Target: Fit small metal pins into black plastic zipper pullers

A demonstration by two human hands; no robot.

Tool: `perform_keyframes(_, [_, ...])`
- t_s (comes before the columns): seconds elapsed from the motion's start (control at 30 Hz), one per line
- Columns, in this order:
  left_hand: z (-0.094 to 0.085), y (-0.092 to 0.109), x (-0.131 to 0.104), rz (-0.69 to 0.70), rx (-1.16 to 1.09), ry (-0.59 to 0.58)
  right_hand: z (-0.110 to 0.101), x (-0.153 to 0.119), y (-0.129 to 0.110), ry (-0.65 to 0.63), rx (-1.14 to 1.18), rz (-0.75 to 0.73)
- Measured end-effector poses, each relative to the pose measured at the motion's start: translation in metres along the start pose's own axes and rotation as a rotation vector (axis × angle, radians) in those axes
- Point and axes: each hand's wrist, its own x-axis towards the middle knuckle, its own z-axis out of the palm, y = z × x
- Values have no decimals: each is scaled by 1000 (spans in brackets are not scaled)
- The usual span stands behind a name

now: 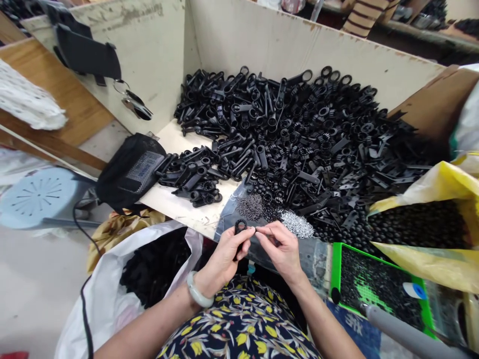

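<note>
My left hand (223, 255) is closed around a black ring-ended part (240, 225), its round end standing up above the thumb. My right hand (283, 250) is closed in a pinch close to the left fingertips; a small dark piece shows between the two hands, too small to name. Just beyond them lie a heap of small brown-grey pieces (251, 207) and a heap of shiny silver pieces (297, 224). Behind these rises a large pile of black plastic parts (284, 124), many with ring ends. Finished-looking black handles (198, 179) form a smaller group at left.
Pale boards (239, 35) wall in the pile. At right are a green tray (337, 269) of small black bits and a yellow bag (430, 187) of black balls. A white sack (90, 299), black pouch (129, 172) and blue stool (37, 197) stand left. Keys (136, 104) hang above.
</note>
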Motion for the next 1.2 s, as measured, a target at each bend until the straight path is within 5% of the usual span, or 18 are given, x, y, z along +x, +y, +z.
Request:
perform_keyframes(0.23, [5,-4,1,-43,-40,1,-2,-7,6,-3,-164,-122])
perform_keyframes(0.53, [-1,6,-10,-182,-57,-197,-9,-7,9,75,-89,39])
perform_keyframes(0.9, [-12,14,-20,-162,111,-223,-9,-12,10,-135,-116,-72])
perform_keyframes(1.2, [-19,2,-18,-53,252,-228,-9,-4,9,-238,-269,-213])
